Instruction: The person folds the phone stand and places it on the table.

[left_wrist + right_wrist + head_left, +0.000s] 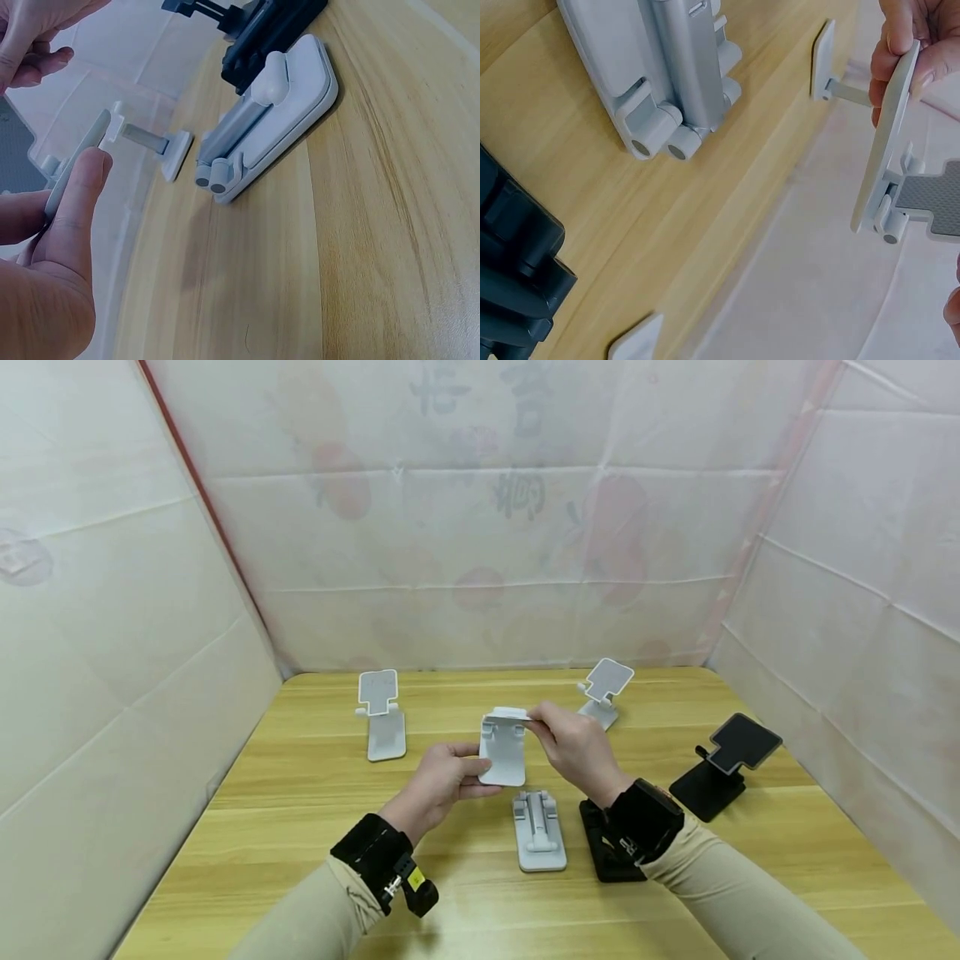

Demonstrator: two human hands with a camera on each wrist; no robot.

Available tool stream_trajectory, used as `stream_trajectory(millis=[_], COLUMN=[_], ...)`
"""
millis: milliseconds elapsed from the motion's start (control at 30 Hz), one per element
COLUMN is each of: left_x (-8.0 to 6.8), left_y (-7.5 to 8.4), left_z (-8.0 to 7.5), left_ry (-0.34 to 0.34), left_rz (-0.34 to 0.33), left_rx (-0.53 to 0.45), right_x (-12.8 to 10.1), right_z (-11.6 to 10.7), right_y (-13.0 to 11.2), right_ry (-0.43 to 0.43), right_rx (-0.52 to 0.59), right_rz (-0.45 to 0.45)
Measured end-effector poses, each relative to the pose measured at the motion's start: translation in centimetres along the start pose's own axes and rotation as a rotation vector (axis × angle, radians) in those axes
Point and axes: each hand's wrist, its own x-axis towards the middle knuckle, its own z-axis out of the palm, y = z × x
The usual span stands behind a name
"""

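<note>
A white phone stand (505, 760) is held up above the table between both hands. My left hand (441, 778) pinches its base plate at the left lower edge, thumb on the near face. At the upper right, my right hand (579, 748) pinches the edge of its swung-out top plate, whose grey pad (934, 199) shows in the right wrist view. Below the hands a folded white phone stand (542, 852) lies on the table. Beside it a black folded phone stand (600, 852) is partly hidden under my right wrist.
Unfolded white phone stands stand at the back left (386, 735) and back right (609, 679). An unfolded black phone stand (708, 789) is on the right. Pale sheet walls (480, 527) enclose the wooden table (285, 827) at the back and sides.
</note>
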Motion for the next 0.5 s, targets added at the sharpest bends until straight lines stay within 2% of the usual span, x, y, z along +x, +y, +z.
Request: stream_trajectory(millis=[500], left_x=[-0.09], left_y=[-0.11], left_z=[-0.14], left_ry=[0.009], left_rz=[0.005], left_rx=[0.004], right_x=[-0.18], right_z=[0.17], right_y=[-0.16], right_ry=[0.015], right_rx=[-0.037], right_rz=[-0.057])
